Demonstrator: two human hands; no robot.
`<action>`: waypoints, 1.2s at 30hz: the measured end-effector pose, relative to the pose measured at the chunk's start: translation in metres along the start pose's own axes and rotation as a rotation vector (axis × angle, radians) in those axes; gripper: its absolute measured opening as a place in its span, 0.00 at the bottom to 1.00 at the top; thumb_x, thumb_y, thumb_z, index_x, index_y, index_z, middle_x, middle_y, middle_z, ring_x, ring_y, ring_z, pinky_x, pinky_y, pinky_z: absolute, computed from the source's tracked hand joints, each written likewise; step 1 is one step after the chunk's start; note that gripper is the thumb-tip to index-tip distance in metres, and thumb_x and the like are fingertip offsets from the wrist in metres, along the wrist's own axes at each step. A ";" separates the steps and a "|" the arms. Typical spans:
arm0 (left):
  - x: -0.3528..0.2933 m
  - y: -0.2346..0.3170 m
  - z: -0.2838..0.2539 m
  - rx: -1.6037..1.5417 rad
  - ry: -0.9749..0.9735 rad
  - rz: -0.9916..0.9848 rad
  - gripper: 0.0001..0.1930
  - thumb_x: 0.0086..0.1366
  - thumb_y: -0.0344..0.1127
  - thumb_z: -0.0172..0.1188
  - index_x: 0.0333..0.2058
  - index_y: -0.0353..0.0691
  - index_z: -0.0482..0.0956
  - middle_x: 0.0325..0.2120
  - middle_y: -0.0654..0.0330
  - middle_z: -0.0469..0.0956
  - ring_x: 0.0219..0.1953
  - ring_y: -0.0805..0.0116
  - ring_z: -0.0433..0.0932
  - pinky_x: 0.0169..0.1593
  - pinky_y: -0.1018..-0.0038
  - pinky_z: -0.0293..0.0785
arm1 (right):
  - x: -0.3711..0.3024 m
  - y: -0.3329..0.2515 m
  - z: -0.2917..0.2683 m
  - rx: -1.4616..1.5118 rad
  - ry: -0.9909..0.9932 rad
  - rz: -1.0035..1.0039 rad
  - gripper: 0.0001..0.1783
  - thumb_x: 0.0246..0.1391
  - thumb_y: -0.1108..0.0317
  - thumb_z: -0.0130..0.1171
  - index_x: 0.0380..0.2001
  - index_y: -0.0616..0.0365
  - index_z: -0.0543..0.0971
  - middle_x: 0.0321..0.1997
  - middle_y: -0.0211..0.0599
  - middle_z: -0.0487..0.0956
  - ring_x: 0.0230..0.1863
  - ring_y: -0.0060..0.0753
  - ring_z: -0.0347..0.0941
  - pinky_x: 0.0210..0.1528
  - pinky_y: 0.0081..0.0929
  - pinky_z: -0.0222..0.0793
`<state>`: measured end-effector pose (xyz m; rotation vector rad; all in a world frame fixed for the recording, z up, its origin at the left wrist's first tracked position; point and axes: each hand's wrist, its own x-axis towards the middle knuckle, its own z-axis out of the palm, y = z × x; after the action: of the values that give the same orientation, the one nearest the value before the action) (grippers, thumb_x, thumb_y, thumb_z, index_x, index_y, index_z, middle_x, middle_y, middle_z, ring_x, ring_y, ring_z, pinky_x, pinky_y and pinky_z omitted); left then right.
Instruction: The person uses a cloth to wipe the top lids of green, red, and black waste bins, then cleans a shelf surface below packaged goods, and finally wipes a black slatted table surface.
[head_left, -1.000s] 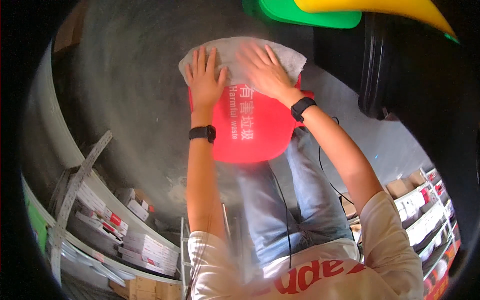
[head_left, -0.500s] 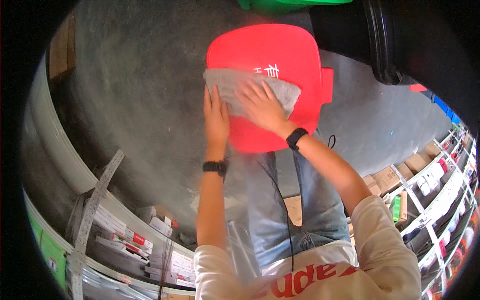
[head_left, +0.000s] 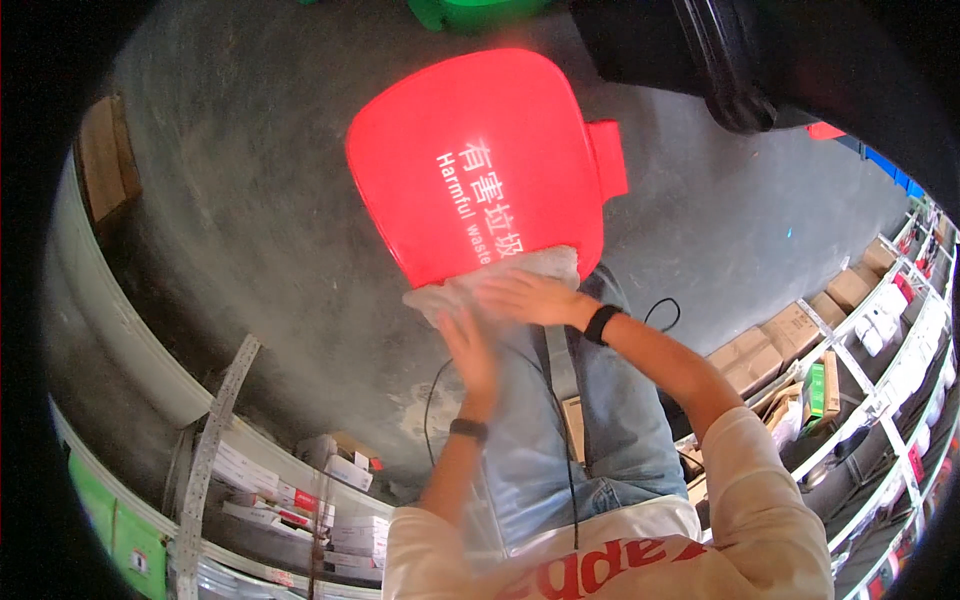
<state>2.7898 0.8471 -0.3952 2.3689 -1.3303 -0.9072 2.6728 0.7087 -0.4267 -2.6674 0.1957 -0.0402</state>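
A red bin lid (head_left: pixel 470 120) with white printing lies below me, rounded in outline, with a red tab (head_left: pixel 610 158) on its right side. Across its near edge stretches a grey cloth (head_left: pixel 540 265), partly hanging over the edge. My right hand (head_left: pixel 528 298) rests flat on the cloth with its fingers stretched to the left. Just left of it my left hand (head_left: pixel 468 352), slightly blurred, touches the cloth's near left part with its fingers extended. Whatever is under the lid is hidden.
At the upper right stands a large black bin (head_left: pixel 700 60), with part of a green object (head_left: pixel 475 8) at the top. Metal shelving (head_left: pixel 215 440) with boxes curves along the lower left. More shelves and cardboard boxes (head_left: pixel 745 350) line the right. A dark cord (head_left: pixel 552 385) hangs before my legs.
Both hands and the cloth have come toward me, from the lid's middle to its near edge, baring more white printing. The lid appears farther left and tilted in view.
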 end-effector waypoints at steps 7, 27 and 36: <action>0.088 0.028 -0.019 0.240 -0.188 0.353 0.32 0.47 0.24 0.46 0.56 0.45 0.55 0.56 0.47 0.48 0.59 0.47 0.45 0.57 0.53 0.43 | 0.020 0.095 -0.023 -0.136 -0.054 -0.349 0.20 0.46 0.62 0.43 0.44 0.56 0.68 0.53 0.35 0.64 0.59 0.33 0.53 0.62 0.35 0.41; 0.171 0.098 0.023 0.223 0.242 0.229 0.28 0.54 0.33 0.43 0.55 0.39 0.54 0.57 0.51 0.49 0.60 0.49 0.44 0.58 0.52 0.39 | 0.016 0.129 -0.039 0.052 0.571 0.622 0.24 0.44 0.68 0.47 0.49 0.56 0.65 0.55 0.42 0.61 0.56 0.45 0.54 0.54 0.38 0.53; 0.069 0.088 0.059 0.164 0.105 0.138 0.28 0.51 0.30 0.44 0.55 0.38 0.54 0.57 0.51 0.48 0.60 0.49 0.43 0.59 0.55 0.37 | -0.054 0.051 -0.013 0.153 0.337 0.683 0.21 0.41 0.72 0.48 0.44 0.58 0.69 0.53 0.41 0.63 0.56 0.46 0.54 0.56 0.38 0.52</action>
<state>2.7193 0.7451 -0.4220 2.3702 -1.5570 -0.6487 2.6120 0.6660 -0.4377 -2.2918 1.1416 -0.2723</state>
